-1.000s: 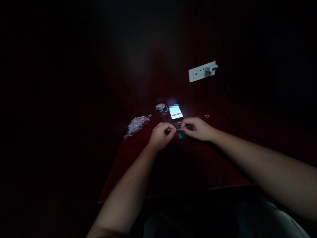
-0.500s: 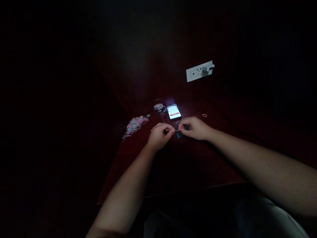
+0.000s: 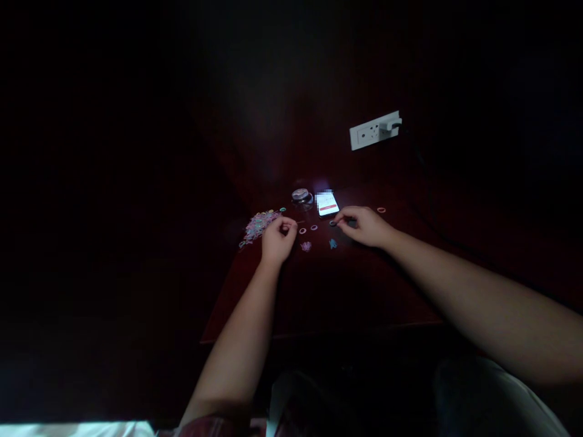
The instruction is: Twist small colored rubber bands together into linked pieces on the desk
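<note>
On a dim, dark red worktop [image 3: 364, 291], a person's two bare hands are apart from each other. The left hand [image 3: 276, 243] has its thumb and fingers pinched on a thin strand [image 3: 300, 222] that pokes out at the tips, just beside a heap of small multicoloured bands [image 3: 259, 224]. The right hand [image 3: 370, 227] curves its fingertips down at a dark ring [image 3: 332, 224]; whether they grip it, I cannot tell. Between the hands lie two pale purple rings [image 3: 303, 231], and nearer the person a pink cluster [image 3: 306, 247], with a blue cluster [image 3: 333, 244] to its right. Farther back are a round jar [image 3: 301, 196] with a pale lid and, just to its right, a phone [image 3: 328, 205] with a bright screen. One orange ring [image 3: 381, 210] lies beyond the right hand, one green ring [image 3: 283, 209] by the heap. Higher up, a white socket panel [image 3: 363, 135] holds a plug [image 3: 389, 125].
</note>
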Motion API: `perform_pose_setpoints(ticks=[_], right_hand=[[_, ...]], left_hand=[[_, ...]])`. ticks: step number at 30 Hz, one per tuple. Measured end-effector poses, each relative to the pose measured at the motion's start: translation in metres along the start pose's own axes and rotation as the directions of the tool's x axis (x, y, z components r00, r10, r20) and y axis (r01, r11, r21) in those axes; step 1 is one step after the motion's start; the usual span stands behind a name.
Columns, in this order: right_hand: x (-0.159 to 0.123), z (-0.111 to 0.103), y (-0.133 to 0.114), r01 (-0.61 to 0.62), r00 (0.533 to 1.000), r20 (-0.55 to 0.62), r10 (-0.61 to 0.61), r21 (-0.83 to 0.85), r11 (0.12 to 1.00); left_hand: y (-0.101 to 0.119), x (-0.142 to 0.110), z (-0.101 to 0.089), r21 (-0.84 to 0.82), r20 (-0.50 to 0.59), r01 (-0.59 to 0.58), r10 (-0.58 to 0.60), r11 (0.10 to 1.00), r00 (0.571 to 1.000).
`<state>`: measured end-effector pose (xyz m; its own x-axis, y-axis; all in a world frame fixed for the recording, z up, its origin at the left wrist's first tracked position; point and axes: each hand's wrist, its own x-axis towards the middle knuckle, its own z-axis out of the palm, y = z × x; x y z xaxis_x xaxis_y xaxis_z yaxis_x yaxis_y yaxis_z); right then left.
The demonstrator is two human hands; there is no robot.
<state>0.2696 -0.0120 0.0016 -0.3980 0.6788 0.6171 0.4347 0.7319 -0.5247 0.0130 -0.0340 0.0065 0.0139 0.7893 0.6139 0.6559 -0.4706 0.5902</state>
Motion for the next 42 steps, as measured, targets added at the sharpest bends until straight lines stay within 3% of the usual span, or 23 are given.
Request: perform_pose_setpoints(ticks=[2, 6, 10, 15, 25, 31, 34, 40, 42], right_hand=[[0.000, -0.003, 0.005, -0.021, 1.000, -0.020, 0.020, -0.030, 0.999], [0.000, -0.003, 0.009, -0.047, 0.998, -0.045, 0.045, -0.046, 0.998], [-0.003, -0.002, 0.012, -0.112, 0.993, -0.052, 0.108, -0.070, 0.991], [-0.005, -0.008, 0.025, -0.203, 0.972, -0.130, 0.193, -0.063, 0.977], [-0.003, -0.012, 0.030, -0.245, 0.958, -0.162, 0.238, -0.023, 0.969], [-0.004, -0.016, 0.031, -0.258, 0.940, -0.189, 0.283, 0.145, 0.955], [-0.004, -0.016, 0.032, -0.270, 0.937, -0.194, 0.292, 0.132, 0.954], [-0.005, -0.017, 0.034, -0.285, 0.939, -0.179, 0.293, 0.069, 0.956], [-0.005, -0.017, 0.034, -0.293, 0.938, -0.183, 0.296, 0.044, 0.955]], left_hand=[[-0.010, -0.006, -0.013, 0.047, -0.060, 0.072, -0.069, 0.996, 0.996], [-0.026, -0.028, -0.028, 0.124, -0.074, 0.211, -0.203, 0.970, 0.976], [-0.031, -0.044, -0.029, 0.186, -0.090, 0.338, -0.326, 0.922, 0.941], [-0.030, -0.047, -0.027, 0.198, -0.038, 0.395, -0.396, 0.897, 0.918], [-0.037, -0.047, -0.027, 0.222, 0.069, 0.379, -0.402, 0.898, 0.913], [-0.044, -0.044, -0.030, 0.238, 0.025, 0.356, -0.372, 0.904, 0.928], [-0.041, -0.044, -0.029, 0.251, 0.009, 0.348, -0.361, 0.904, 0.932], [-0.027, -0.048, -0.019, 0.368, 0.112, 0.099, -0.150, 0.924, 0.982], [-0.025, -0.048, -0.018, 0.402, 0.127, 0.080, -0.143, 0.912, 0.982]])
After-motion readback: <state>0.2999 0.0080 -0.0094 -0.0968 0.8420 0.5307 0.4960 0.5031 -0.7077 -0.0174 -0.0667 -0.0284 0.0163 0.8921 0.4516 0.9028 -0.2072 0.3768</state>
